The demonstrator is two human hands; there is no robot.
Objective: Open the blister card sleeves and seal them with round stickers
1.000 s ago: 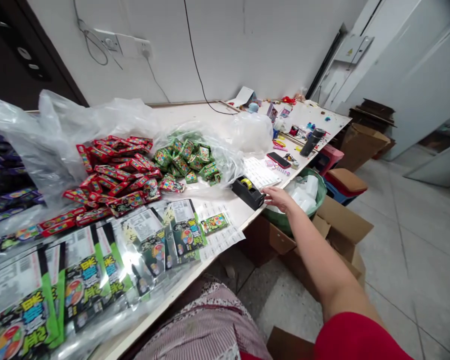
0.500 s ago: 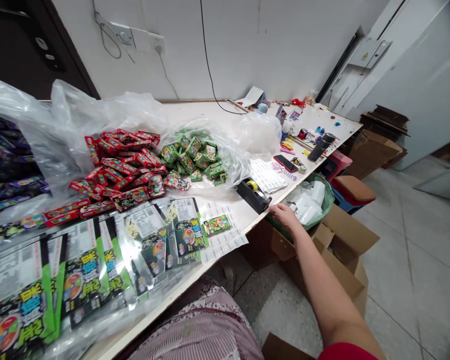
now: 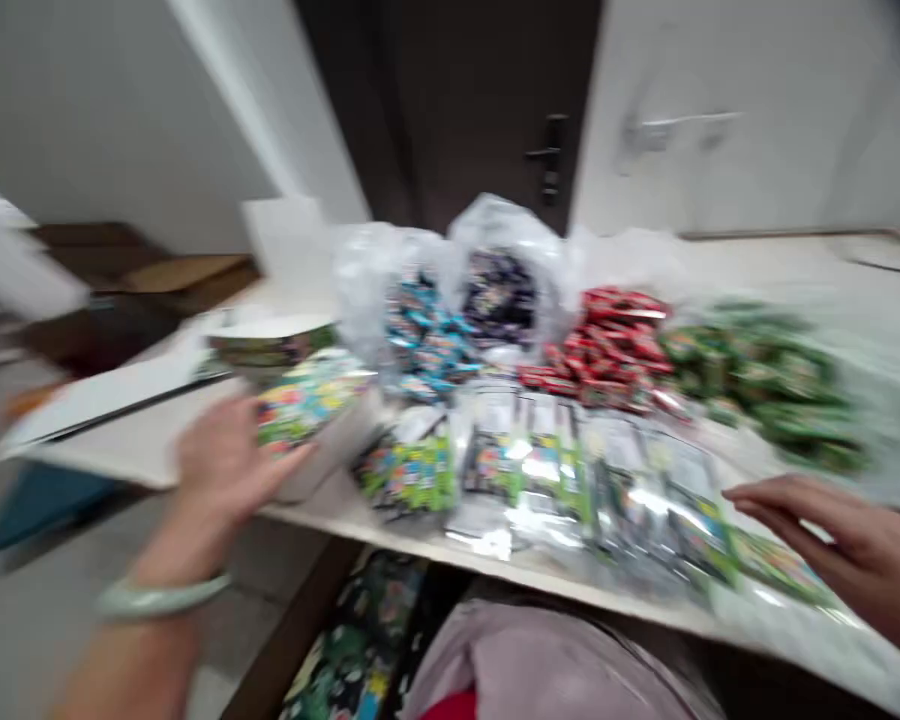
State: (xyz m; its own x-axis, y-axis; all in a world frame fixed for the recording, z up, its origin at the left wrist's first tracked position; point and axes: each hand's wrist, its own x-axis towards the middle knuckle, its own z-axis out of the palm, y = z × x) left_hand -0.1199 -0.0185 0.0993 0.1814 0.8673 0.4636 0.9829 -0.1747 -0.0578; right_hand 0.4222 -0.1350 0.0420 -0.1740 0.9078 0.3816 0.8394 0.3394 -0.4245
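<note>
My left hand (image 3: 221,455), smeared by motion and with a pale bangle at the wrist, is at the left end of a stack of colourful printed packets (image 3: 311,400). Its thumb is spread along the stack's near side; whether it presses on the stack I cannot tell. On the right, my right hand (image 3: 840,540) hovers with loosely extended fingers, a gap between thumb and fingers, and nothing visible in it. Below it lies a small green box (image 3: 780,568). Clear-fronted packets (image 3: 536,465) with black and green print lie in a row between the hands.
Behind the row sit piles of blue boxes (image 3: 427,335), dark purple boxes (image 3: 501,298), red boxes (image 3: 607,345) and green boxes (image 3: 776,375), with clear plastic bags around them. A carton (image 3: 292,640) of printed packs stands below the table edge. Cardboard boxes (image 3: 187,280) are at the far left.
The view has swung left toward the door. My left hand has come into view beside the packet stack. My right hand, earlier beside the tape dispenser, is now over the small green box.
</note>
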